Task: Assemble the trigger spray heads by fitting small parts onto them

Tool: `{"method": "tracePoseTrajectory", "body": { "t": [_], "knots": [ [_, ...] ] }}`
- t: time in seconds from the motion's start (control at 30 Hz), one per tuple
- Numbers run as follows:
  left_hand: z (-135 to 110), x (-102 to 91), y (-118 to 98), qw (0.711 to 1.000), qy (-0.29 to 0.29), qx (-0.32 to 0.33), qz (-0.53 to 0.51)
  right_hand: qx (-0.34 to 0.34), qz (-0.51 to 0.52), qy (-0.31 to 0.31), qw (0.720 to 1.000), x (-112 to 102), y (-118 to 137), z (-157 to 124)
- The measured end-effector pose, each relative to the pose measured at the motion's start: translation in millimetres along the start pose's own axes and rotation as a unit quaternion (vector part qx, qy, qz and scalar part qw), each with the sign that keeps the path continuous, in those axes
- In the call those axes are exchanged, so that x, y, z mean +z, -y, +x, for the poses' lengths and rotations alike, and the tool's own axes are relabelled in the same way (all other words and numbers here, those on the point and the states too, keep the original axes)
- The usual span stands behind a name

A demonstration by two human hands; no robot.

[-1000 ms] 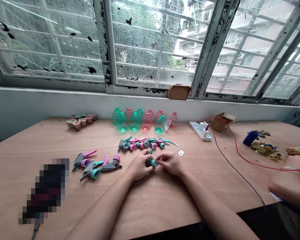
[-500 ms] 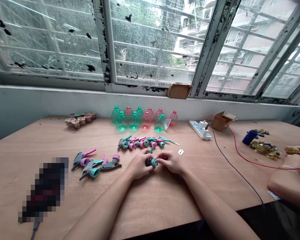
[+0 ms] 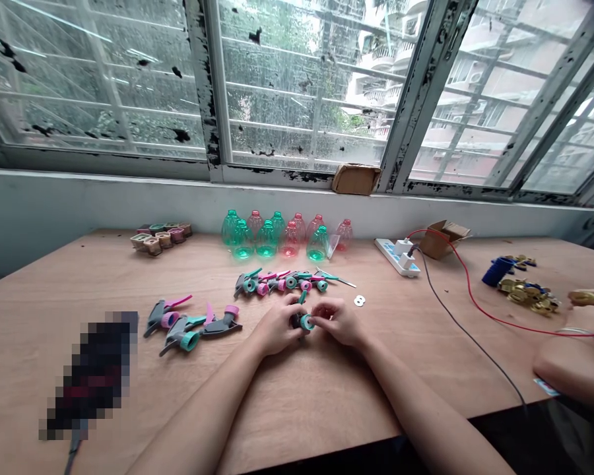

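- While my left hand (image 3: 277, 324) and right hand (image 3: 337, 322) are both closed in on one small sprayer head (image 3: 296, 321), neither holds anything else. My left fingers wrap its dark body; my right fingertips (image 3: 323, 309) pinch its teal collar (image 3: 306, 322).
- Risk: collar is small and looks smooth. Uneven pressure could let it slip or seat crooked on the body.
- Risk: thin teal stem (image 3: 302, 297) sticks up past my left fingers. Too much force could bend or snap it.
- Risk: if the head squirts out of the pinch, it could drop on the plywood table (image 3: 327, 396) and get lost among similar parts.
- Location: held head is just in front of the loose sprayer parts (image 3: 287, 282), on my side, not touching them.
- Left of those parts: larger trigger sprayers (image 3: 181, 336).
- Beyond them: teal and pink plastic bottles (image 3: 267, 239).
- Just right of them: white washer (image 3: 359, 301).
- Far right of them: another person's hand (image 3: 591, 305) holding gold parts (image 3: 583, 298), well apart from mine.
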State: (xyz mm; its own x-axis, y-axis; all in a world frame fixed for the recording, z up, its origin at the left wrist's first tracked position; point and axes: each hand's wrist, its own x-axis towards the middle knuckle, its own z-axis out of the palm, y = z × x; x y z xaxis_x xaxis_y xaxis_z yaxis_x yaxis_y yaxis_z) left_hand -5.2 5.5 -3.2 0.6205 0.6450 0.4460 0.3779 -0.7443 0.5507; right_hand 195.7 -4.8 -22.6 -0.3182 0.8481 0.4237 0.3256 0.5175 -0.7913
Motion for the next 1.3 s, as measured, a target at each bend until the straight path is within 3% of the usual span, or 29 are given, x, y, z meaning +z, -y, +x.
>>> {"method": "tracePoseTrajectory", "body": {
  "t": [0.27, 0.47, 0.77, 1.1, 1.3],
  "knots": [
    [0.2, 3.7, 0.6, 0.997, -0.039, -0.038, 0.049, -0.092, -0.109, -0.011, 0.99, -4.2, 0.9, 0.6],
    [0.1, 3.7, -0.1, 0.996, -0.036, -0.052, 0.067, -0.076, -0.126, -0.032, 0.989, -4.0, -2.7, 2.2],
    [0.0, 4.6, 0.6, 0.996, -0.026, -0.057, 0.063, -0.014, -0.112, -0.011, 0.993, -3.2, 1.2, 2.0],
    [-0.3, 5.7, 0.0, 0.997, -0.027, -0.057, 0.055, -0.076, -0.124, -0.005, 0.989, -1.8, 2.0, 0.5],
    [0.2, 5.5, 0.2, 0.997, -0.026, -0.059, 0.042, -0.052, -0.113, 0.01, 0.992, -2.5, 1.3, 0.4]
  ]
}}
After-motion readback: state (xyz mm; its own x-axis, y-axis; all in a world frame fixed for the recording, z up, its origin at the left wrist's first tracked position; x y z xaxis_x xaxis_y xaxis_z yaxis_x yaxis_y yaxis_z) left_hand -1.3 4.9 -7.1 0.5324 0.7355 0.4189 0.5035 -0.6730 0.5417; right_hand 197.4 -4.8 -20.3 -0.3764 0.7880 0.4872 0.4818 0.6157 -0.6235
